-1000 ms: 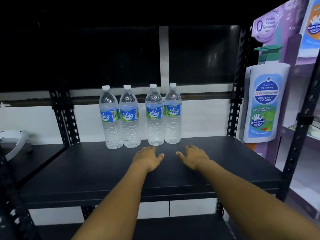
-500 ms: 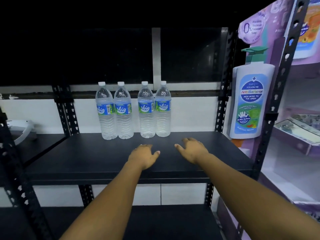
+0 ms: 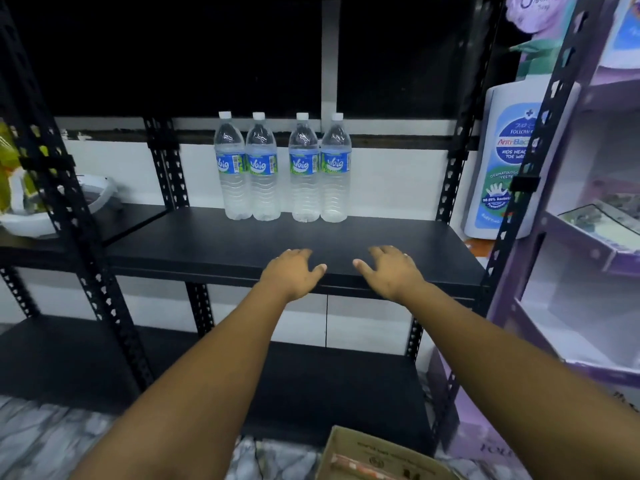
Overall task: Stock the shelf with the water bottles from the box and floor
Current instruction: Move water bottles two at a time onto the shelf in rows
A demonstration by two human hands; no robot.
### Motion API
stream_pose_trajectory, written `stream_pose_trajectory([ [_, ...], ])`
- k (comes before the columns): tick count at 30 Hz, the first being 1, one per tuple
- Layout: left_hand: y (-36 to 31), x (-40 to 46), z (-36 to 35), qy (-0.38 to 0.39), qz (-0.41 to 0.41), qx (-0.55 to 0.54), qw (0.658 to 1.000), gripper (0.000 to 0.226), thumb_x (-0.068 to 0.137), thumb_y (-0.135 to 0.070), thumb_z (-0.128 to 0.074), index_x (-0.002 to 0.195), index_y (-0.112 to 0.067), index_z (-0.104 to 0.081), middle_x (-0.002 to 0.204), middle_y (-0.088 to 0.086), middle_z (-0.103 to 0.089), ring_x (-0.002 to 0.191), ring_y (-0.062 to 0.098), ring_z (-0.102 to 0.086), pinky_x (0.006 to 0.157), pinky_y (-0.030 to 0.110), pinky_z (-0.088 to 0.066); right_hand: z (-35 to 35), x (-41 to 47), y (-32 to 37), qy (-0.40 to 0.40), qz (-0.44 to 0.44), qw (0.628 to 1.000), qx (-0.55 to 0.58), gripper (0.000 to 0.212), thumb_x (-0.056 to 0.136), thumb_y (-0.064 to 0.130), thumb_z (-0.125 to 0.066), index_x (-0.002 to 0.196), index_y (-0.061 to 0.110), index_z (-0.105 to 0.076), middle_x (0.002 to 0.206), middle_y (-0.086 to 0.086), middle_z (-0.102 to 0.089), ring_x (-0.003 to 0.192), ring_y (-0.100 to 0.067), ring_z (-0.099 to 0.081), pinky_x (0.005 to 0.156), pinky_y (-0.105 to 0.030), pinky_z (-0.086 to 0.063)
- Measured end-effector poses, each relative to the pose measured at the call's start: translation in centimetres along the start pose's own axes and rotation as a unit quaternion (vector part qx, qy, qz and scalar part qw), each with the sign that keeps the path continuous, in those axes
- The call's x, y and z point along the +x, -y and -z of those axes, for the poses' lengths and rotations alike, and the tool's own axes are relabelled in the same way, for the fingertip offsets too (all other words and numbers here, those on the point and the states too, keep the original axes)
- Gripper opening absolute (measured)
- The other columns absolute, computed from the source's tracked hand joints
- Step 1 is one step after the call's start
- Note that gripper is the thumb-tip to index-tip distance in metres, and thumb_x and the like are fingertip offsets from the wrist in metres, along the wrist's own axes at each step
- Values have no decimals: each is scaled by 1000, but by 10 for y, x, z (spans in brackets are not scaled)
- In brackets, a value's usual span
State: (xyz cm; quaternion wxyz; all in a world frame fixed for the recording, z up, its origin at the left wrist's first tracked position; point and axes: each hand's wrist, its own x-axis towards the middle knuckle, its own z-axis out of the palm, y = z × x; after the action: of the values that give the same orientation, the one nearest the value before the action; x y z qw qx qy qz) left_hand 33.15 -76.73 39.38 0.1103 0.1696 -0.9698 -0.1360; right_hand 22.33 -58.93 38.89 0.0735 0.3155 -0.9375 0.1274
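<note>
Four water bottles point(image 3: 282, 168) stand upright in a row at the back of the black shelf point(image 3: 214, 247), as two touching pairs with a narrow gap between the pairs. In front of the bottles the shelf board is bare right out to its front edge, and there is bare board to either side of the row as far as the black uprights. The left hand point(image 3: 292, 273) and the right hand point(image 3: 389, 271) hover over that front edge, well short of the bottles, palms down, fingers loosely spread, each grip holding nothing. Below the shelf, at the bottom of the view, the corner of one cardboard box point(image 3: 381, 457) sits on the floor.
</note>
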Motion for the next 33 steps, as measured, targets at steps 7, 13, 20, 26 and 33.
stream_pose_trajectory([
  [7, 16, -69, -25, -3, 14, -6, 1000, 64, 98, -51, -39, 150, -14, -30, 154, 9, -34, 144, 26, -27, 114, 41, -28, -27, -63, 10, -13, 17, 1000, 7, 66, 97, 58, -30, 144, 13, -38, 149, -11, -41, 141, -28, -29, 116, -48, -23],
  [13, 41, -146, -63, 11, 27, -13, 999, 64, 99, -50, -38, 150, -13, -29, 155, 9, -33, 142, 26, -30, 114, 40, -28, -62, -131, 32, 4, 16, 1000, 18, 67, 98, 56, -31, 146, 10, -36, 152, -13, -35, 145, -29, -22, 118, -45, -18],
  [20, 70, -248, -98, 26, 50, -16, 998, 65, 100, -49, -38, 151, -11, -28, 155, 11, -32, 141, 27, -30, 114, 40, -28, -121, -209, 53, 37, 36, 998, 32, 65, 98, 56, -31, 146, 12, -36, 151, -13, -38, 140, -29, -29, 114, -44, -25],
  [26, 96, -325, -116, 33, 88, -12, 995, 67, 99, -52, -37, 151, -12, -27, 156, 11, -30, 145, 27, -25, 115, 41, -27, -168, -273, 84, 76, 62, 994, 47, 65, 97, 57, -33, 143, 11, -40, 145, -15, -44, 135, -31, -36, 111, -45, -30],
  [33, 129, -397, -135, 34, 134, -14, 990, 66, 99, -51, -38, 151, -11, -27, 156, 10, -31, 146, 26, -23, 115, 40, -27, -203, -323, 124, 114, 94, 988, 46, 65, 98, 56, -33, 145, 12, -38, 148, -12, -41, 139, -28, -32, 113, -46, -24],
])
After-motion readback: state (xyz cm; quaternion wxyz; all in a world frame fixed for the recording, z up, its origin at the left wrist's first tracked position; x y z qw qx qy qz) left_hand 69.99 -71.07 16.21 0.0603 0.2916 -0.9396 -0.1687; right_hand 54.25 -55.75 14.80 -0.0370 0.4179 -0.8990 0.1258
